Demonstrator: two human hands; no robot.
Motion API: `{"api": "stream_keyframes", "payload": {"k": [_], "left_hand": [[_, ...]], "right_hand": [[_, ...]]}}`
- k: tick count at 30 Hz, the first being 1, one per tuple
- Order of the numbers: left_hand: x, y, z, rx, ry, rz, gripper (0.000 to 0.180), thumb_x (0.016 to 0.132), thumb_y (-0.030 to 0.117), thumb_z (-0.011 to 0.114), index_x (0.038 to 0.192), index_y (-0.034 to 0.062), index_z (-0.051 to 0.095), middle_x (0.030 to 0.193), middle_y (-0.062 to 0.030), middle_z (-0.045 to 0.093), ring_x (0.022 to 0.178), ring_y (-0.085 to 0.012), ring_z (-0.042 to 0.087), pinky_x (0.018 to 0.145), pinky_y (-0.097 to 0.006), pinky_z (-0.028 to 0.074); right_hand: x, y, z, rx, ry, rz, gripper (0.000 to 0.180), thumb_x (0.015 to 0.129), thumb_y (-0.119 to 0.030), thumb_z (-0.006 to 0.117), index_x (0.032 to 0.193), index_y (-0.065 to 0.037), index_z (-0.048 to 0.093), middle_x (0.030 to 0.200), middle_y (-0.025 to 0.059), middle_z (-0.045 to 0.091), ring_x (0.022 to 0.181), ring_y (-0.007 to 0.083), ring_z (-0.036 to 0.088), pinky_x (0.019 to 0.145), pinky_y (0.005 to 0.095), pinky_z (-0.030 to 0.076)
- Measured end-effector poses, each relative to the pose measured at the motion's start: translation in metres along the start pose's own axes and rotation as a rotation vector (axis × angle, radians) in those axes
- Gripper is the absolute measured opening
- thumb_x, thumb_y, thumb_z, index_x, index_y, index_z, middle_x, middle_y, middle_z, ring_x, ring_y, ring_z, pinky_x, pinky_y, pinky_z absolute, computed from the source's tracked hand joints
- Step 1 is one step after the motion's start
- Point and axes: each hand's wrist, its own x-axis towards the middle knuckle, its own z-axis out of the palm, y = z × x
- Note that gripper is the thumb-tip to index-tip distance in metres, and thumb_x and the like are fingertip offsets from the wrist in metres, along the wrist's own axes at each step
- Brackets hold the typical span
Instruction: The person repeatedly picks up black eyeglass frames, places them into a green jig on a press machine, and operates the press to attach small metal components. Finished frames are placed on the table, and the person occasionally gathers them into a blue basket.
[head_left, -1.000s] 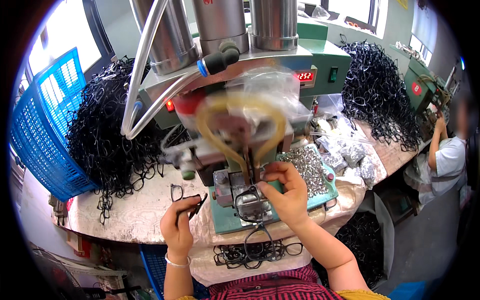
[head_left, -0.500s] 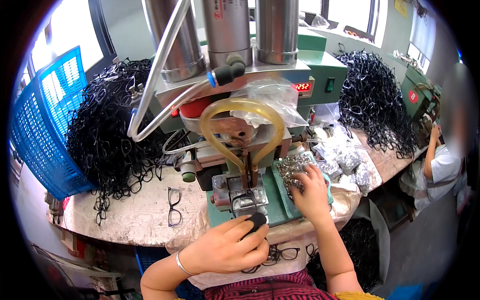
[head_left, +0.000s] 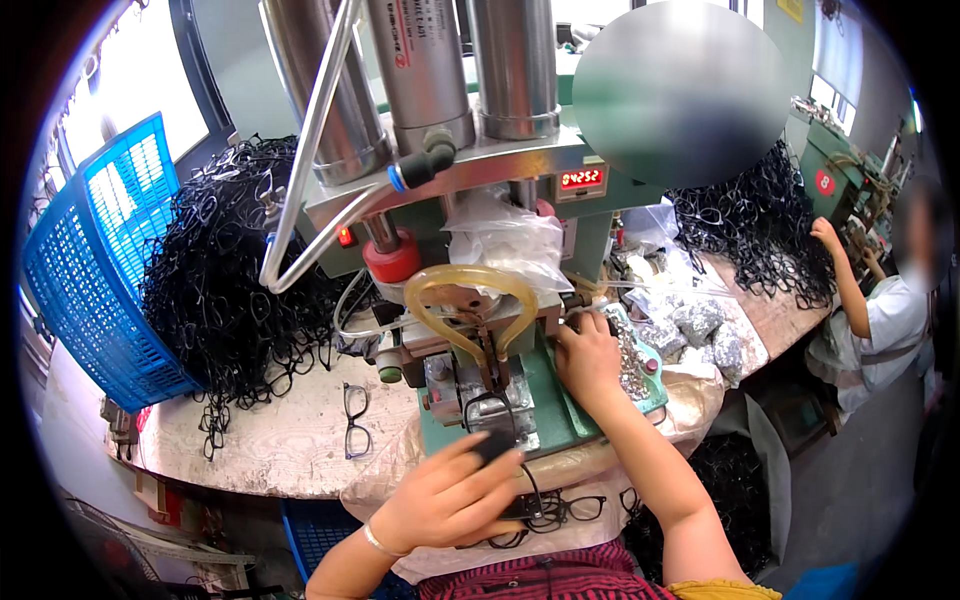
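My left hand [head_left: 445,495], with a black cover on one finger, is closed on a black eyeglass frame [head_left: 488,400]. The frame's front lies on the metal fixture [head_left: 520,425] under the press head [head_left: 495,368]. My right hand [head_left: 590,362] is beside the press, left of the green tray [head_left: 655,398] of small metal parts. Its fingers are curled near the machine's side; what they touch is hidden. More black eyeglass frames [head_left: 583,508] rest on the cloth near my lap.
A single eyeglass frame [head_left: 357,420] lies on the table to the left. Behind it are a heap of black frames [head_left: 230,270] and a blue basket [head_left: 95,270]. Bags of small silvery parts [head_left: 697,318] sit right of the tray. A co-worker [head_left: 885,325] is at the far right.
My right hand has left the parts tray and moved up and left to the press's side. The press head has come down, baring its rods. My left hand stays by the fixture.
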Motion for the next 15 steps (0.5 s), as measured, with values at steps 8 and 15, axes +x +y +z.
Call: {"api": "stream_keyframes", "payload": {"k": [8,15], "left_hand": [[-0.145,-0.055,-0.024,-0.084,0.642,-1.322,0.037,0.087,0.018,0.072,0.120,0.0048,0.062,0.103,-0.0164,0.064,0.085,-0.0309,0.062,0.076,-0.041,0.050],[-0.178,-0.129,0.076,0.559,-0.002,-1.335,0.024,0.085,0.025,0.068,0.105,0.0119,0.062,0.095,-0.0172,0.058,0.084,-0.0383,0.063,0.069,-0.048,0.050]], "right_hand": [[-0.060,0.026,-0.049,0.968,0.211,0.612,0.019,0.099,-0.010,0.056,0.104,0.000,0.071,0.100,0.0086,0.071,0.092,0.0167,0.064,0.087,0.0283,0.047],[-0.030,0.012,-0.023,0.999,0.191,0.498,0.011,0.091,-0.002,0.066,0.099,0.000,0.072,0.090,-0.0007,0.068,0.082,0.0065,0.058,0.077,0.0214,0.045]]}}
